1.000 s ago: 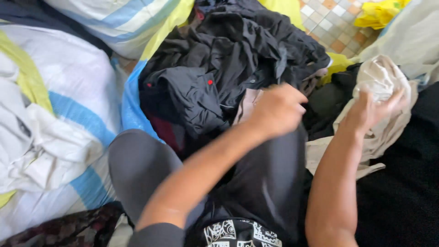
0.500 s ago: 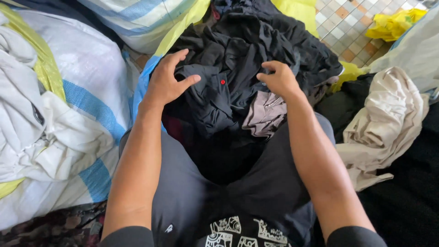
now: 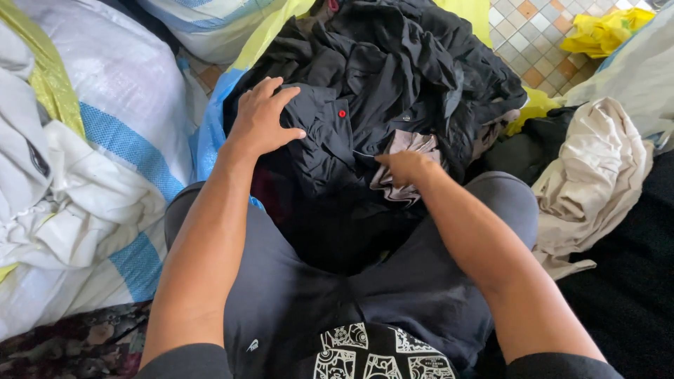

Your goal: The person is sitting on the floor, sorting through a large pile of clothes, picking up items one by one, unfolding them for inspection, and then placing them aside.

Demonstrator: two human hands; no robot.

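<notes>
Knees in dark grey shorts [image 3: 295, 295] fill the nearest ground, with the hem of a black printed top [image 3: 379, 354] at the bottom edge; the person is seated, both bare forearms extended forward over the lap. Left hand [image 3: 261, 121] lies flat, fingers spread and released, palm down on a black button-front garment with a small red button [image 3: 330, 133]; it presses the cloth but grasps nothing. Right hand [image 3: 401, 165] is curled, fingers turned under, at the edge of a crumpled taupe-grey cloth [image 3: 411, 151]; whether the fingers actually pinch that cloth cannot be told, as they are hidden beneath the hand. The taupe-grey cloth sits on the near slope of a heap of dark, mostly black clothing [image 3: 400, 63], directly ahead of the knees and between the two hands, with the button-front garment just to its left. To the person's left, touching the thigh, stands a bulging white woven sack with blue stripes [image 3: 105, 133], with white fabric [image 3: 63, 203] draped over it. To the right, a rumpled cream-coloured garment [image 3: 597, 175] rests against black fabric [image 3: 632, 295]. Beyond the heap, a yellow plastic sheet [image 3: 467, 10] edges the pile, and a tiled floor in pale and orange squares [image 3: 533, 42] carries a crumpled yellow cloth [image 3: 604, 31] at the far right.
</notes>
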